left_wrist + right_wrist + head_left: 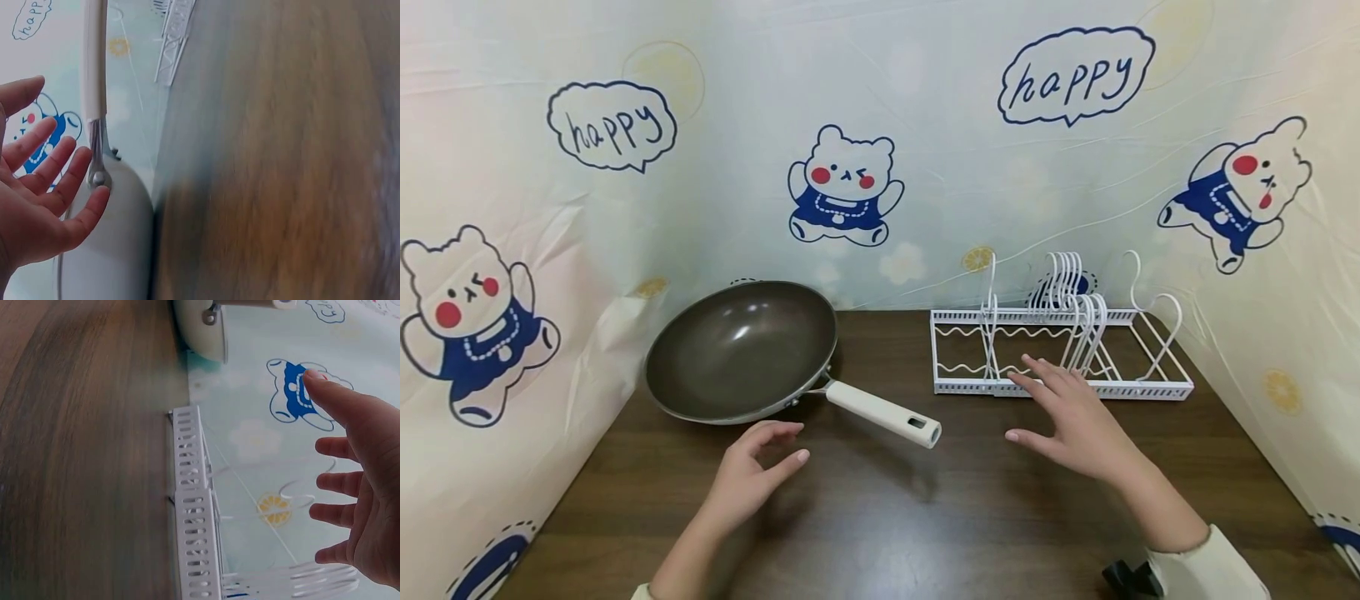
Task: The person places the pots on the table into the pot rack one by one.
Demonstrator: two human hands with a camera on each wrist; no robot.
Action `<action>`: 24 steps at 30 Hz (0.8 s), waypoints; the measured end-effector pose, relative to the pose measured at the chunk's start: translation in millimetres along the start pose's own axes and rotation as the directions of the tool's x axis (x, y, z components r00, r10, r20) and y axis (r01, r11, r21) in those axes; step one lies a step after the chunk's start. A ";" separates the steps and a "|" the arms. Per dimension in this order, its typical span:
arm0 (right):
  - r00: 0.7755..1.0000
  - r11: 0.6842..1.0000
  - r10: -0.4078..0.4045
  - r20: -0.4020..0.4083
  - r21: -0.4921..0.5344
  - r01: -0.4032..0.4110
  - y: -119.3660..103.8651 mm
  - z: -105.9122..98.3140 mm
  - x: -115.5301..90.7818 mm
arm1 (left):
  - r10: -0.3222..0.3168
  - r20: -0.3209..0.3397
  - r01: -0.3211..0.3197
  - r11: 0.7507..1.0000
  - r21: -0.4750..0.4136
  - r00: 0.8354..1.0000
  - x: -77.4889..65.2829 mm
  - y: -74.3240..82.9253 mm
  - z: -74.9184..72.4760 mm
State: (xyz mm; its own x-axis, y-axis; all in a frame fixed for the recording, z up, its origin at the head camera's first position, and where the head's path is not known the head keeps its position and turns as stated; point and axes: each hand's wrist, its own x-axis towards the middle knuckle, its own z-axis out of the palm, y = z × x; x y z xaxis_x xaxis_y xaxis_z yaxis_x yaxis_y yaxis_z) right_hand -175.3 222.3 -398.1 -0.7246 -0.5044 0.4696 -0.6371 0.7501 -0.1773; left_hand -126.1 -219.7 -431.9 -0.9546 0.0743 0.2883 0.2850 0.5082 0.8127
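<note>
Pan (741, 350), taken as the landmark, sits on the dark wood worktop (910, 533) with its brown inner face up; a metal bracket joins it to a cream handle (880, 412), which runs out to the pan's right and toward the viewer, a dark slot near its end. Left hand (748, 473) is just in front of the pan, below the start of the handle; fingers relaxed and slightly bent, thumb apart from them, grip on nothing. The left wrist view shows its palm and spread fingers beside the pan's outer wall. Right hand (1075, 423) is well to the right of the pan, past the handle's end; fingers extended, thumb held away, also holding nothing. In the head view its fingertips overlap the near rail of a white rack (1150, 390); contact cannot be told from there. Rack lies flat to the pan's right, across a gap, with slotted rails, wavy wires and upright hoops (1087, 325), most of them bunched together. Right forearm ends in a pale sleeve (1210, 567). Behind the pan and to both sides hangs a pale sheet (737, 208) printed with bears and "happy" bubbles.
</note>
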 end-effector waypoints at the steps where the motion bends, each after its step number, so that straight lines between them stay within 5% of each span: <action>1: 1.000 1.000 -0.012 -0.003 0.006 0.012 -0.5 0.6 1.0 | -0.009 0.008 0.009 1.000 -0.027 1.000 0.7 0.4 1.4; 7: 0.999 0.997 -0.042 0.004 0.060 0.042 -5.7 3.8 8.1 | -0.068 0.042 0.074 0.981 -0.181 0.997 3.2 2.3 8.2; 15: 0.998 0.992 -0.053 0.023 0.119 0.050 -16.3 5.0 20.3 | -0.150 0.065 0.162 0.947 -0.277 0.987 10.7 9.2 17.6; 18: 0.998 0.986 -0.054 0.025 0.160 0.049 -19.7 6.6 24.8 | -0.225 0.077 0.238 0.908 -0.346 0.971 14.2 12.4 23.4; 24: 0.998 0.972 -0.061 0.015 0.229 0.056 -24.0 10.9 33.0 | -0.313 0.117 0.325 0.782 -0.531 0.943 20.3 15.1 33.1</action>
State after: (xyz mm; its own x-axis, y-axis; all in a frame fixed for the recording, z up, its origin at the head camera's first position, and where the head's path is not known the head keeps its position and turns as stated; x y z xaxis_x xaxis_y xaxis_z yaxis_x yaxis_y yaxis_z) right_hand -186.8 183.0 -387.8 -0.6884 -0.5556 0.4663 -0.7198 0.6027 -0.3446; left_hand -144.0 -182.1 -430.6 -0.9991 0.0114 -0.0414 -0.0418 -0.0341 0.9985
